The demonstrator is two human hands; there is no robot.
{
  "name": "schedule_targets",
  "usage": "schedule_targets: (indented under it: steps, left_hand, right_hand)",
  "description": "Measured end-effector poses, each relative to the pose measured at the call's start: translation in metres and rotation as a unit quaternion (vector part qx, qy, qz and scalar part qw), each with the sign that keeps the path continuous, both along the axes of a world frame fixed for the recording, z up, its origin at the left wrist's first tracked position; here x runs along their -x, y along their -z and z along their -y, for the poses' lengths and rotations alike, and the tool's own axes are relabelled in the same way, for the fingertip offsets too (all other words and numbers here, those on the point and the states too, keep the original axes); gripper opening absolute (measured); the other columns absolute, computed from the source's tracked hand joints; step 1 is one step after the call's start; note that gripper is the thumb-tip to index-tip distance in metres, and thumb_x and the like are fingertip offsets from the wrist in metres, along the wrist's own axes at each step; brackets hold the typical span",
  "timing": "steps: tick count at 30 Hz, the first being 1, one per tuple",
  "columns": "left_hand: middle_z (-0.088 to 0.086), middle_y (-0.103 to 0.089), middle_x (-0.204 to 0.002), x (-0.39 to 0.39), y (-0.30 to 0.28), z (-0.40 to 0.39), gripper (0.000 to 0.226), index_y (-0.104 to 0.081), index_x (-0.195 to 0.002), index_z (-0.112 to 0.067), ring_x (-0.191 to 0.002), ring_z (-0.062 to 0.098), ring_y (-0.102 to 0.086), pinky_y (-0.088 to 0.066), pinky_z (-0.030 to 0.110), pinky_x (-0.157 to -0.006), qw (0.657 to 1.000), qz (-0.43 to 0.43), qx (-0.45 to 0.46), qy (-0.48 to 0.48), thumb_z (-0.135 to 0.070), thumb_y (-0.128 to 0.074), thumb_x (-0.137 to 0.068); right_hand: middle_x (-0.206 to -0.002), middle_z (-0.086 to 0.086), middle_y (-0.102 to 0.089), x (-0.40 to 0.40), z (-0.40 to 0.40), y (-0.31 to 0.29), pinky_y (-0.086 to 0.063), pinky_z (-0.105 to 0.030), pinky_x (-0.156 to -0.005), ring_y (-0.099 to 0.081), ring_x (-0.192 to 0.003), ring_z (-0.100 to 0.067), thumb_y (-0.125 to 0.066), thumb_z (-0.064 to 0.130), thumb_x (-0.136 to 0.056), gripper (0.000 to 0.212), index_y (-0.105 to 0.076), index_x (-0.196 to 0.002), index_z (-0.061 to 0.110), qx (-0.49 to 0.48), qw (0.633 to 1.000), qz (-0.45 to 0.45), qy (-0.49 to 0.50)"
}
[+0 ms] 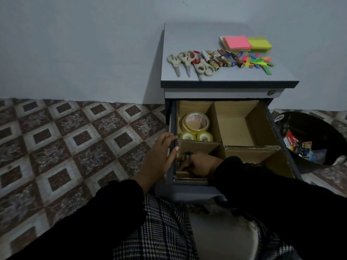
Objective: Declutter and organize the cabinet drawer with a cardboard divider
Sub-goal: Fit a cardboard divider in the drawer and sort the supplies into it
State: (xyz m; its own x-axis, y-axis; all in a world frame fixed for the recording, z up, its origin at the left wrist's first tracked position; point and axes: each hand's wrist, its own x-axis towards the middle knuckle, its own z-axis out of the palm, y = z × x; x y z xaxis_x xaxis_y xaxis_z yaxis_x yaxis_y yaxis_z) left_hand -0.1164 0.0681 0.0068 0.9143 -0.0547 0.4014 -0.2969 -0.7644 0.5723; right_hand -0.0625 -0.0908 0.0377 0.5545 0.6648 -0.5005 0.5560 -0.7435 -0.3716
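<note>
From the head camera, we are resting our left hand [159,152], fingers relaxed, on the open drawer's [171,128] left edge. Our right hand [199,165] is reaching into the cardboard divider's [216,121] front-left compartment; we cannot tell its grip. Tape rolls [196,126] are sitting behind.

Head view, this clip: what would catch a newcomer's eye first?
Probably the bright pink sticky notes and yellow-green pad at the back of the cabinet top, with scissors, batteries and coloured tabs in front. Below, the open drawer's cardboard divider holds tape rolls at rear left; the right hand reaches into the front-left compartment while the left hand rests on the drawer's edge.
</note>
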Motion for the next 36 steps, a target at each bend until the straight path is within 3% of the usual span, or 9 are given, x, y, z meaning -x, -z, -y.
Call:
schedule_targets:
  steps: [6, 15, 20, 24, 27, 33, 36]
  left_hand:
    - [0.010, -0.047, -0.127, -0.001, 0.000, 0.000, 0.050, -0.053, -0.126, -0.004, -0.114, 0.011, -0.043, -0.040, 0.016, -0.085, 1.000, 0.001, -0.003, 0.000, -0.037, -0.034, -0.094]
    - [0.009, -0.046, -0.127, 0.000, 0.000, 0.000, 0.049, -0.053, -0.126, -0.005, -0.114, 0.013, -0.045, -0.043, 0.021, -0.086, 1.000, -0.003, 0.002, -0.003, -0.038, -0.034, -0.094]
    - [0.009, -0.045, -0.131, 0.002, -0.002, 0.001, 0.054, -0.052, -0.128, -0.006, -0.117, 0.013, -0.044, -0.039, 0.019, -0.088, 1.000, -0.013, 0.006, -0.008, -0.042, -0.032, -0.093]
    - [0.008, -0.043, -0.134, 0.002, -0.004, 0.001, 0.048, -0.051, -0.129, -0.008, -0.120, 0.012, -0.041, -0.034, 0.015, -0.090, 1.000, -0.017, 0.001, -0.018, -0.038, -0.038, -0.095]
    - [0.007, -0.043, -0.134, 0.002, -0.004, 0.002, 0.048, -0.051, -0.129, -0.008, -0.121, 0.010, -0.040, -0.034, 0.016, -0.091, 1.000, -0.022, 0.003, -0.021, -0.038, -0.038, -0.094]
    - [0.007, -0.042, -0.136, 0.003, -0.006, 0.002, 0.037, -0.049, -0.131, -0.008, -0.125, 0.015, -0.041, -0.031, 0.015, -0.095, 0.999, -0.029, 0.005, -0.023, -0.022, -0.047, -0.097]
    - [0.007, -0.041, -0.136, 0.004, -0.006, 0.002, 0.040, -0.049, -0.132, -0.008, -0.125, 0.015, -0.041, -0.032, 0.017, -0.096, 0.999, -0.035, 0.008, -0.018, -0.027, -0.044, -0.097]
  right_hand:
    - [-0.122, -0.004, -0.063, 0.000, -0.001, 0.003, -0.046, -0.033, -0.096, -0.058, -0.106, -0.025, -0.044, 0.016, -0.093, 0.034, -0.064, -0.121, 0.022, 0.059, 0.998, -0.008, -0.013]
    - [-0.127, -0.013, -0.055, 0.008, 0.001, -0.005, -0.037, -0.026, -0.090, -0.052, -0.115, -0.026, -0.042, 0.012, -0.097, 0.033, -0.054, -0.128, 0.007, 0.043, 0.998, 0.001, 0.034]
    - [-0.124, -0.008, -0.060, 0.003, 0.008, -0.010, -0.042, -0.035, -0.102, -0.055, -0.114, -0.024, -0.050, 0.016, -0.093, 0.029, -0.062, -0.118, 0.009, 0.041, 0.997, -0.017, 0.067]
    - [-0.129, -0.012, -0.054, -0.002, 0.018, -0.021, -0.038, -0.029, -0.099, -0.051, -0.120, -0.024, -0.041, 0.017, -0.098, 0.033, -0.054, -0.126, 0.005, 0.074, 0.993, 0.017, 0.095]
    - [-0.125, -0.011, -0.057, 0.000, 0.021, -0.026, -0.040, -0.027, -0.093, -0.053, -0.115, -0.024, -0.044, 0.016, -0.096, 0.031, -0.056, -0.123, 0.007, 0.060, 0.994, 0.019, 0.091]
    - [-0.125, -0.009, -0.059, 0.002, 0.018, -0.026, -0.043, -0.031, -0.099, -0.056, -0.114, -0.023, -0.048, 0.015, -0.095, 0.032, -0.057, -0.125, 0.013, 0.049, 0.996, 0.050, 0.057]
    - [-0.131, -0.010, -0.055, 0.001, 0.018, -0.027, -0.039, -0.030, -0.102, -0.052, -0.119, -0.024, -0.046, 0.016, -0.096, 0.036, -0.051, -0.131, 0.011, 0.049, 0.992, 0.074, 0.091]
